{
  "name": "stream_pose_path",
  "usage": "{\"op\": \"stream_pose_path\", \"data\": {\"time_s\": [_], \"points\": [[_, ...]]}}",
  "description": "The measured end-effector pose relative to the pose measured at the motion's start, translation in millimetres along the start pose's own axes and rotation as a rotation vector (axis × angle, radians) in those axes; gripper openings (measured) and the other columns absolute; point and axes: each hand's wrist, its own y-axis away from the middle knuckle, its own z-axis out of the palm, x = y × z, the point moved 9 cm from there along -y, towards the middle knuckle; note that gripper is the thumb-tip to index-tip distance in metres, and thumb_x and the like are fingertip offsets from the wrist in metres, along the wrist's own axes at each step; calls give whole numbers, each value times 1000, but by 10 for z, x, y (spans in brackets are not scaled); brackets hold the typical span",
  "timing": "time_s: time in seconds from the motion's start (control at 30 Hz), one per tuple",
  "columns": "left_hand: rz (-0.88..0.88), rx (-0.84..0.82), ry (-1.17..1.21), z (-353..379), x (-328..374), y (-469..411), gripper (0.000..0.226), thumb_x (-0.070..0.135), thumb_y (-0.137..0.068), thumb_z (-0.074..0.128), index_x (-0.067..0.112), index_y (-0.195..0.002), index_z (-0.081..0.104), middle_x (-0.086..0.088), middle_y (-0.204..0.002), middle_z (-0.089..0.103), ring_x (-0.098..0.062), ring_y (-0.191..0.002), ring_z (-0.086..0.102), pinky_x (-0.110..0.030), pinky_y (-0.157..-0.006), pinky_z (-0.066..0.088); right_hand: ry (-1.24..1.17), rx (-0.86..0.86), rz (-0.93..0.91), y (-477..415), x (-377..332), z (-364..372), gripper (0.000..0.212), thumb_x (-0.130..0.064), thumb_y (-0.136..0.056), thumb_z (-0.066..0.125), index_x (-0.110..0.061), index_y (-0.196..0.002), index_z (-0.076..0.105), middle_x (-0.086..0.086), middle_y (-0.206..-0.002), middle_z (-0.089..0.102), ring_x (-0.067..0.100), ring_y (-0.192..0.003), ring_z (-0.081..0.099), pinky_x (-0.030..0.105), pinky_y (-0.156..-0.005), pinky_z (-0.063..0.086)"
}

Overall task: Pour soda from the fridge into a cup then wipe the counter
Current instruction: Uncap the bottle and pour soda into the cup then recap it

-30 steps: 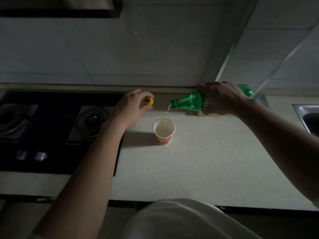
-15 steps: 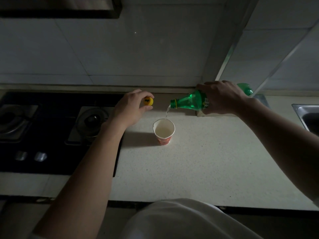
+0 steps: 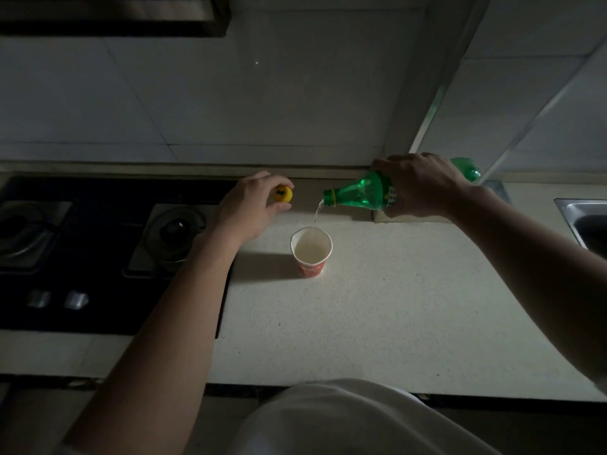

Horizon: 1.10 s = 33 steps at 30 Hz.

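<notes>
- Soda bottle [image 3: 361, 192] is gripped round its labelled middle by the curled fingers [image 3: 394, 163] of the right hand [image 3: 422, 187], which come over it from above. This hold likely leaves the neck free and lets the wrist set the tilt.
- Its long axis lies nearly level, running from 3 o'clock to 9 o'clock. The mouth points to 9 and dips slightly, and the base is raised behind the hand.
- A thin stream [image 3: 317, 212] drops from the mouth into the cup [image 3: 311, 254], which stands upright and part-filled on the counter [image 3: 394, 307], just below at 7 o'clock of the mouth.
- Left hand [image 3: 248, 210] pinches the yellow cap [image 3: 283, 194] at 10 o'clock of the cup and apart from it, probably kept ready for reclosing.
- Stove [image 3: 98, 257] lies at 9 o'clock, sink [image 3: 588, 221] at 3.
</notes>
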Motion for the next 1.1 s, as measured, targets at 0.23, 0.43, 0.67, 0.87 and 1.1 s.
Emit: {"op": "stream_pose_path", "data": {"time_s": [0.23,0.43,0.67,0.87,1.1], "points": [[3,3,1,1,12,-8,33,24,-85,73,25,-117,64,3,-114,58,-18,-103,56,-34,-83,47,23,-1,-4,2,7,17,75,-44,-73,81,-21,-136,47,4,-111,67,24,-93,67,38,-76,54],[-9,-3,-10,9,3,-1,34,25,-86,72,25,-119,64,3,-115,58,-17,-103,55,-32,-81,45,37,5,-12,-1,-4,36,76,-47,-74,79,-21,-137,46,4,-110,67,24,-92,67,37,-76,53],[-13,-2,-5,1,12,17,34,25,-86,72,24,-119,64,2,-115,58,-18,-103,55,-35,-83,48,44,13,-16,-6,-2,36,74,-42,-74,81,-21,-136,48,4,-109,67,23,-90,67,39,-77,55],[-7,-1,2,4,-5,14,34,25,-85,73,25,-117,65,3,-111,58,-18,-101,56,-35,-82,49,56,24,-13,-10,10,29,77,-43,-72,82,-22,-137,47,4,-110,67,25,-93,67,42,-78,57],[-6,-1,3,1,-17,9,34,26,-85,73,25,-117,65,4,-111,58,-17,-100,55,-34,-82,48,50,30,-14,-22,48,42,76,-43,-73,82,-21,-138,46,4,-110,67,25,-93,67,41,-79,55]]}}
